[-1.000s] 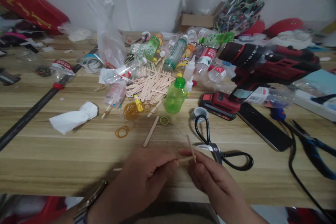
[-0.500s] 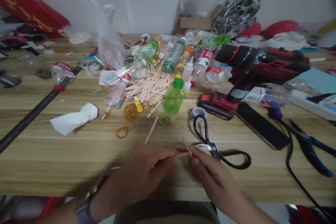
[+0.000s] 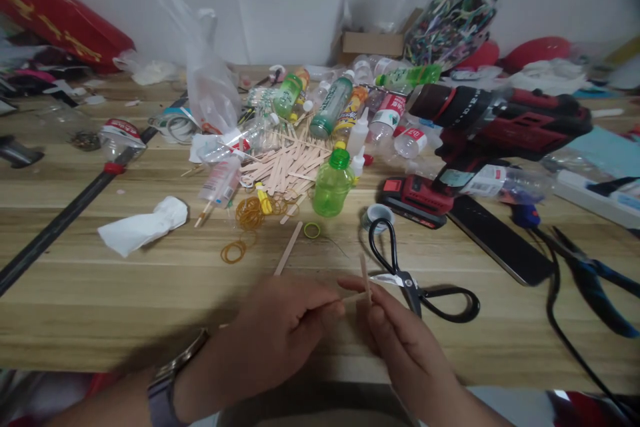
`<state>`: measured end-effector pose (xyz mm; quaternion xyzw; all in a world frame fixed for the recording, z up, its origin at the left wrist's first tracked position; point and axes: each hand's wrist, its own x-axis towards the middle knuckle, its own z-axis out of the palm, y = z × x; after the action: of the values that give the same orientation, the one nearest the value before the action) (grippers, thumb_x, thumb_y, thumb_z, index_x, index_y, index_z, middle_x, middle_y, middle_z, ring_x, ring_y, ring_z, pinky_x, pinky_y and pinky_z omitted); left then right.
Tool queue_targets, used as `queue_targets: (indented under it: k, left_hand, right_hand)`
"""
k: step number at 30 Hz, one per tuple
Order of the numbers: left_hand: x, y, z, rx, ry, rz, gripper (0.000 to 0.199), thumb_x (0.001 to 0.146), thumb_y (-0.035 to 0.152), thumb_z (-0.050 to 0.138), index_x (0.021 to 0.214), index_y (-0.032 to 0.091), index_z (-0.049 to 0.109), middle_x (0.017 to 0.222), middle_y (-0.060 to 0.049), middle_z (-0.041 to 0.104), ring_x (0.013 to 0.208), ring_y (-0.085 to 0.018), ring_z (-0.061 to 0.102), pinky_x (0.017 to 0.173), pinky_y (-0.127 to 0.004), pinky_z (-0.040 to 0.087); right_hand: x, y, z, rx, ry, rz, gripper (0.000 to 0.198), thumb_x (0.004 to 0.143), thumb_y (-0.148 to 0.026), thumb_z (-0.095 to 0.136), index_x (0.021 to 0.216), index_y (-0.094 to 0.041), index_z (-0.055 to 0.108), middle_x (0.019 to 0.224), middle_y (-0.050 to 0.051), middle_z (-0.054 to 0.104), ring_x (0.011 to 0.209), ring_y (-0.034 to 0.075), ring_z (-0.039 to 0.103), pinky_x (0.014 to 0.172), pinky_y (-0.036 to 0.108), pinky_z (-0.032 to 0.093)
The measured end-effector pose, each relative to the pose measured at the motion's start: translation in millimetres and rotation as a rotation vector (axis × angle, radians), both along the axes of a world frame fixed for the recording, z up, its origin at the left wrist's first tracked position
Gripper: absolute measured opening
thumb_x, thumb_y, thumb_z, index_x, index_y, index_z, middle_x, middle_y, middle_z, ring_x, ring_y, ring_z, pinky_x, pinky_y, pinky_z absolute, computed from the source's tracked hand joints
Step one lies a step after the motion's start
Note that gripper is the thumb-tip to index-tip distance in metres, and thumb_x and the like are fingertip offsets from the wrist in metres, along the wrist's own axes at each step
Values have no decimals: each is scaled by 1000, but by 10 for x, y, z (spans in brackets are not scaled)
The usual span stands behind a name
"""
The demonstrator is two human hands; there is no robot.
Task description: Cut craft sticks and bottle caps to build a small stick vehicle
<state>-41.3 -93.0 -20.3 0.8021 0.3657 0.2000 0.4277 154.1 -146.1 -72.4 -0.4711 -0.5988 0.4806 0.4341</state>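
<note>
My left hand (image 3: 280,320), a watch on its wrist, pinches one end of a short wooden craft stick (image 3: 354,297) over the near side of the table. My right hand (image 3: 405,333) has its thumb and fingers closed where a second wooden stick (image 3: 365,272) crosses the first, pointing up and away. How the two are joined is hidden by my fingers. Just beyond my right hand lie black-handled scissors (image 3: 410,285), partly covered by it. Past my left hand a loose craft stick (image 3: 289,248) lies near a yellow-green ring (image 3: 312,231).
Behind are a pile of craft sticks (image 3: 287,165), rubber bands (image 3: 249,213), a green bottle (image 3: 333,188) and several plastic bottles. A red and black drill (image 3: 500,120), a black phone-like slab (image 3: 500,240) and pliers (image 3: 595,280) occupy the right; crumpled tissue (image 3: 143,227) lies left.
The second stick has swung more upright between my hands and shows wider. My left hand has shifted slightly right, and its wrist has turned a little.
</note>
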Motion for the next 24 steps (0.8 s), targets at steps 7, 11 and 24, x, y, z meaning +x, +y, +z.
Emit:
queue_targets:
  k: [7, 11, 24]
  left_hand:
    - [-12, 61, -4, -844, -124, -180, 43, 91, 55, 53, 78, 17, 66, 46, 9, 34, 40, -8, 25, 39, -23, 17]
    - [-3, 69, -53, -689, -86, -152, 46, 95, 55, 48, 75, 17, 65, 47, 8, 36, 41, -9, 30, 41, -23, 21]
    - [12, 13, -169, 386, 123, -21, 24, 101, 18, 39, 98, 19, 63, 77, 1, 66, 65, -15, 57, 59, -26, 37]
  right_hand:
    - [375, 292, 267, 445, -322, 397, 35, 110, -34, 32, 125, -29, 63, 82, 1, 67, 77, 14, 65, 73, 24, 51]
    - [326, 292, 249, 450, -342, 354, 32, 110, -31, 34, 128, -28, 61, 88, 3, 68, 87, 16, 66, 80, 28, 51]
    - [-187, -35, 148, -432, 235, -116, 64, 96, -70, 47, 129, -16, 59, 52, -10, 31, 44, 8, 23, 42, 17, 23]
